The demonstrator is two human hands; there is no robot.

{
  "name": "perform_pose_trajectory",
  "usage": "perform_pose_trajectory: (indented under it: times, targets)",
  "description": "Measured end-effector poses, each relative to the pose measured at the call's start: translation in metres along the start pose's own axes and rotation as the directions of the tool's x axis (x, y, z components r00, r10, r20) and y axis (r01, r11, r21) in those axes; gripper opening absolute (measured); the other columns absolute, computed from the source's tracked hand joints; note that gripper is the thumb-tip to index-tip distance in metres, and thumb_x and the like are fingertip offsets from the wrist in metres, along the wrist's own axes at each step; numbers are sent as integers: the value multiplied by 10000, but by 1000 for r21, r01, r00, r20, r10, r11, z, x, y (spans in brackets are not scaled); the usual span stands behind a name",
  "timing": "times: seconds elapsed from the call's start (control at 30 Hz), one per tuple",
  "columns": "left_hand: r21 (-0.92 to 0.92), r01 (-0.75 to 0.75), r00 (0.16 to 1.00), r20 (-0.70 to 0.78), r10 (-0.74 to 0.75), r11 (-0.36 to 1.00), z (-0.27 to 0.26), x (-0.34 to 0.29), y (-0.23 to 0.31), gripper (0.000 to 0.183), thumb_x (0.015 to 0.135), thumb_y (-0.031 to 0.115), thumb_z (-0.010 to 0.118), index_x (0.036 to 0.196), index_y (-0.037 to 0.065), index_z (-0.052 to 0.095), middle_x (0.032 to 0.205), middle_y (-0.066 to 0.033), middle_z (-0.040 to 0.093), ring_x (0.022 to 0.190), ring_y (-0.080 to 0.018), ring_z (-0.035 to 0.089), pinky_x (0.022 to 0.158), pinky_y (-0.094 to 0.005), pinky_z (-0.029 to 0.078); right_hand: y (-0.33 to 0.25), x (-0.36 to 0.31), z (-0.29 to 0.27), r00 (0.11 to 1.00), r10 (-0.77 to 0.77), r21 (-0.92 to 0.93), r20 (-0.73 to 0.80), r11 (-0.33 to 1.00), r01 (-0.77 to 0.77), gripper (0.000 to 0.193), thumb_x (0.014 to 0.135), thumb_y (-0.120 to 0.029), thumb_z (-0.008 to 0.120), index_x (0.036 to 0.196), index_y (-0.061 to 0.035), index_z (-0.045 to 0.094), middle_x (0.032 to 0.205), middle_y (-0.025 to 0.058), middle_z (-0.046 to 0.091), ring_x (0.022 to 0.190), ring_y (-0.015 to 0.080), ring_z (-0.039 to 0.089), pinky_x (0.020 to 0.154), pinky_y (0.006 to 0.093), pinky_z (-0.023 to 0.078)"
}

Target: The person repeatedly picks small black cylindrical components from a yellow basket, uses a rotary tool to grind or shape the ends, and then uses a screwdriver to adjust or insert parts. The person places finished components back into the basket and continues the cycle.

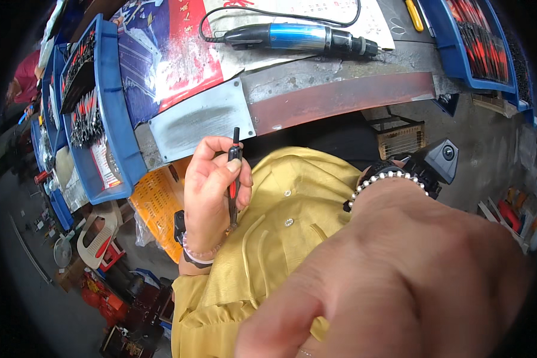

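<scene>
My left hand (210, 182) pinches a slim black-and-red pen-like tool (235, 161) between thumb and fingers, in front of the bench edge. The tool stands nearly upright, its black end up and its narrow end down by my wrist. Very near the camera, my right hand (394, 280) looms large and blurred at the lower right. Its fingertips run out of the picture or are hidden, so what they do does not show. On the bench beyond lies a blue-and-black electric screwdriver (292, 38), its cord looping behind it.
Blue bins (120, 113) at left and a blue bin (453, 45) at right hold many slim black-and-red pieces. A grey metal plate (203, 119) lies at the bench edge beside a reddish strip (346, 98). A yellow-handled tool (414, 15) lies far right. Below stands a stool (403, 140).
</scene>
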State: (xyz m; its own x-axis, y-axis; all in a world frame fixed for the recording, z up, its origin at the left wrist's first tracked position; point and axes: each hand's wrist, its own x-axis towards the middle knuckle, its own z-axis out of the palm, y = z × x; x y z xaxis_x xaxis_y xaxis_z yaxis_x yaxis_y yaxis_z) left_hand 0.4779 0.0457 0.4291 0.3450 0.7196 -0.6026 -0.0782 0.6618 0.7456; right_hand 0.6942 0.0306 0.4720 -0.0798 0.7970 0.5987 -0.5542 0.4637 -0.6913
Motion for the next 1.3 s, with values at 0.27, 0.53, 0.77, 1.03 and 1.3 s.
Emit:
perform_pose_trajectory:
  times: [0.27, 0.53, 0.77, 1.03, 1.3]
  targets:
    - [-8, -65, 998, 17, 65, 998, 8, 8, 3, 209, 941, 50, 515, 1146, 37, 475, 749, -94, 610, 514, -111, 522, 458, -223, 406, -4, 5, -6, 997, -37, -149, -64, 988, 27, 143, 951, -55, 508, 1008, 30, 608, 1015, 131, 670, 813, 153, 605, 728, 268, 482]
    - [-10, -2, 1000, 17, 2, 1000, 14, 26, 1, 153, 974, 103, 514, 1114, 47, 489, 713, -72, 585, 497, -95, 472, 451, -206, 370, -23, 0, -25, 984, -125, -530, -131, 847, 37, 208, 968, -40, 476, 1100, 54, 606, 1066, 117, 668, 870, 129, 589, 785, 247, 466]
    - [-62, -16, 999, 51, 19, 998, 4, 33, 11, 205, 960, 53, 517, 1161, 43, 479, 741, -81, 609, 529, -116, 528, 479, -222, 423, -2, -16, -165, 785, 16, -783, -619, -97, -615, 273, 928, -111, 592, 1180, -6, 596, 1019, 161, 677, 886, 210, 659, 770, 332, 508]
    - [-75, 10, 987, 164, 2, 997, -8, 33, 18, 231, 985, 79, 499, 1196, 11, 435, 815, -66, 598, 642, -106, 576, 578, -240, 472, 27, -23, -240, 804, 13, -619, -594, -646, -447, 248, 905, -105, 551, 1144, -39, 555, 1042, 221, 655, 925, 415, 637, 767, 499, 506]
    - [-113, 26, 986, 165, -7, 993, -17, 38, 19, 255, 987, 70, 505, 1219, 1, 426, 834, -83, 607, 663, -126, 616, 580, -250, 489, 28, -15, -228, 834, -41, -635, -550, -627, -450, 306, 894, -105, 564, 1186, -19, 592, 1107, 207, 652, 983, 382, 629, 835, 438, 497]
